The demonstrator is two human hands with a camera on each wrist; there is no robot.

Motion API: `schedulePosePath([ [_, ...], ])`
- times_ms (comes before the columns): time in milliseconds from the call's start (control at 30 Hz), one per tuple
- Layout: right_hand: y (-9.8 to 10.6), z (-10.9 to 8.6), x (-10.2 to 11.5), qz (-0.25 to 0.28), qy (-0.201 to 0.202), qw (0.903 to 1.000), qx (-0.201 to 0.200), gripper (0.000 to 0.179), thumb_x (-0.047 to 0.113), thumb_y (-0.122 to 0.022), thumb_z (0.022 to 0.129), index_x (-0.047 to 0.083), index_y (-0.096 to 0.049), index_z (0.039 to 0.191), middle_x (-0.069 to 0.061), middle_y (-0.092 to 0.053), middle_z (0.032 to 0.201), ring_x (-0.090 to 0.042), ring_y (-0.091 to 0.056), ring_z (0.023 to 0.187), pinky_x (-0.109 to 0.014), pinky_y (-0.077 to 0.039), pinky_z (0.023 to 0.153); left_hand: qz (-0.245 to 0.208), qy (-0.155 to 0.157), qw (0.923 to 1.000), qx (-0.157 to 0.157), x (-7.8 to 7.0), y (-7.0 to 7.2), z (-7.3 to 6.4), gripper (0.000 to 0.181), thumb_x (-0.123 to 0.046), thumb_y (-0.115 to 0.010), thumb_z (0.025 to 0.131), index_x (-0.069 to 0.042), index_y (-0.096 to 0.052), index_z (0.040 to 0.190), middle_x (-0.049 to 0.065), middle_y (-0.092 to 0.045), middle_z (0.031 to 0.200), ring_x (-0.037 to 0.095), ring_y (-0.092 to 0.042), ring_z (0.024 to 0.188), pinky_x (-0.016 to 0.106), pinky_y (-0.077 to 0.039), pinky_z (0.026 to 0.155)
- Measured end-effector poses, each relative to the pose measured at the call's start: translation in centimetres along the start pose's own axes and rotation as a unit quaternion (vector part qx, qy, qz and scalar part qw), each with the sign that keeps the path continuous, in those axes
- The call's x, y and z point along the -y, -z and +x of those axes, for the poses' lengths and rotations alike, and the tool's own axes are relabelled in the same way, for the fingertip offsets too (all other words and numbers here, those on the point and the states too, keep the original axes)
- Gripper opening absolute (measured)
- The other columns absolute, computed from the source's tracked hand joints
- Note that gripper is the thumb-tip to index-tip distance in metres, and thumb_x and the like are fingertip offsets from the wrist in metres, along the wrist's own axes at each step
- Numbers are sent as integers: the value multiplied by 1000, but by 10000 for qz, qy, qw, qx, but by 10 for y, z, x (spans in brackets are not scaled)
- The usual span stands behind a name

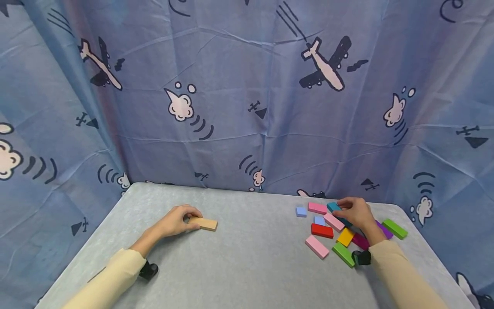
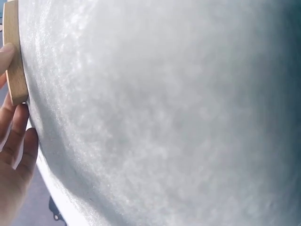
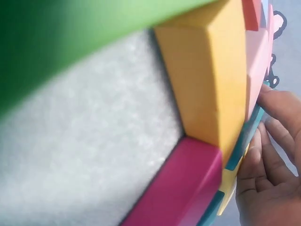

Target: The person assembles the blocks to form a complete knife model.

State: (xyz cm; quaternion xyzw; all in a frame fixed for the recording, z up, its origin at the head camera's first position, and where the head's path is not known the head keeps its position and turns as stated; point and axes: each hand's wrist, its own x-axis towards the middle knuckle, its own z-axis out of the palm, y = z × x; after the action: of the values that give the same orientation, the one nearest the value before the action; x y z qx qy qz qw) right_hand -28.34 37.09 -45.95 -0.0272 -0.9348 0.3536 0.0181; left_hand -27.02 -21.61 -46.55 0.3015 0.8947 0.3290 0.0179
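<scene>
On the left of the table, my left hand (image 1: 175, 221) pinches one end of a plain wooden block (image 1: 207, 224). The left wrist view has the thumb on the face of that wooden block (image 2: 17, 70) and fingers at its lower end. Over the group of coloured blocks at the right, my right hand (image 1: 356, 213) grips a long teal block (image 1: 332, 207) between thumb and fingers. A pink block (image 1: 334, 222) lies right beside it. The right wrist view shows the teal block (image 3: 244, 139) partly hidden behind a yellow-orange block (image 3: 197, 80) and the fingers.
Around the right hand lie a red block (image 1: 322, 231), a yellow block (image 1: 345, 237), green blocks (image 1: 343, 254), a magenta block (image 1: 360, 241), a purple block (image 1: 384, 229), other pink blocks (image 1: 317, 246) and small blue blocks (image 1: 301, 212). A patterned blue curtain (image 1: 231, 107) hangs behind the grey table (image 1: 247, 266).
</scene>
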Motion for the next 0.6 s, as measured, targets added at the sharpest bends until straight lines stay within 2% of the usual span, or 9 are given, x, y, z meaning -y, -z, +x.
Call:
schedulePosePath([
  [233,4,-2,6,92,119,9998,-90,41,8,-79,90,-11,-64,122,-26,-65,111,-39,-59,98,-51,-54,87,53,-88,9999,-19,-1,0,0,22,-18,-83,88,-12,-76,107,-3,-67,102,17,-60,91,42,-50,83],
  [500,13,-7,13,370,429,9980,-267,41,7,-78,91,-10,-64,125,-29,-64,118,-40,-61,101,-29,-56,77,69,-41,10000,2,-2,0,0,22,-17,-83,88,-12,-75,107,-2,-67,103,17,-60,92,42,-50,84],
  [600,15,-10,15,426,511,9975,-234,42,9,-78,92,-8,-64,127,-28,-64,120,-40,-61,105,-28,-56,78,56,-50,10000,16,-2,0,1,22,-17,-83,88,-12,-75,107,-1,-68,104,18,-60,92,42,-50,84],
])
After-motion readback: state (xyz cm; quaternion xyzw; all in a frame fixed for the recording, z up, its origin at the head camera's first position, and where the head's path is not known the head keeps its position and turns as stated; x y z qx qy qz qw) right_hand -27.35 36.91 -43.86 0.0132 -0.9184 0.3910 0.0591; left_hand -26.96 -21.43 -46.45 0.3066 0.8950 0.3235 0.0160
